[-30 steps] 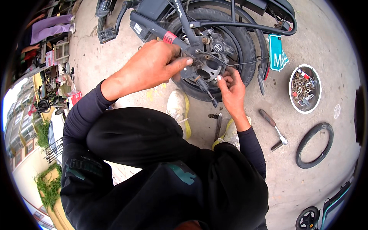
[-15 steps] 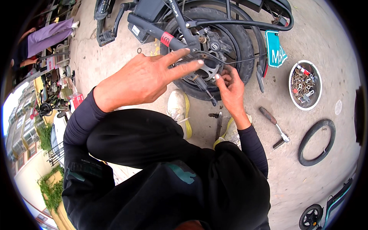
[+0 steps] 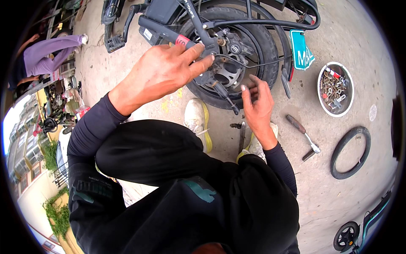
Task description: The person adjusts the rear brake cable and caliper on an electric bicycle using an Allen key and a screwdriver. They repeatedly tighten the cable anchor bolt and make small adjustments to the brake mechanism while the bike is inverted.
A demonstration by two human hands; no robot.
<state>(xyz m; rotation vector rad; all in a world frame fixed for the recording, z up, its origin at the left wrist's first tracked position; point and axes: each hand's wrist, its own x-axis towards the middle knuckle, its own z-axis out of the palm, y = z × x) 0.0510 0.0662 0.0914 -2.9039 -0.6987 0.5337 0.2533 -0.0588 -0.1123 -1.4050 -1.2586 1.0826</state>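
An electric bike lies tipped over ahead of me, its rear wheel (image 3: 272, 70) nearest my hands. My left hand (image 3: 163, 72) is over the black frame tube beside the hub, index and middle fingers stretched and apart. Its fingertips are at the frame end by a black cable (image 3: 243, 64); whether they press on it I cannot tell. Right of the silver slotted wheel centre (image 3: 228, 76), my right hand (image 3: 260, 103) hangs with thumb and fingers apart, nothing visible between them. A dark lever-like kickstand (image 3: 228, 101) juts from the frame toward my shoes.
A white bowl (image 3: 351, 95) of loose bolts and small parts stands at right. On the concrete lie a ratchet wrench (image 3: 302, 129), a black tyre (image 3: 334, 158) and a metal bar (image 3: 242, 137) between my shoes. A teal plate (image 3: 298, 48) hangs from the bike. Someone in purple trousers (image 3: 46, 51) is far left.
My left hand has drawn back slightly left from the hub, its fingers a little closer together. The right hand has moved away from the wheel centre, thumb and fingers wider apart.
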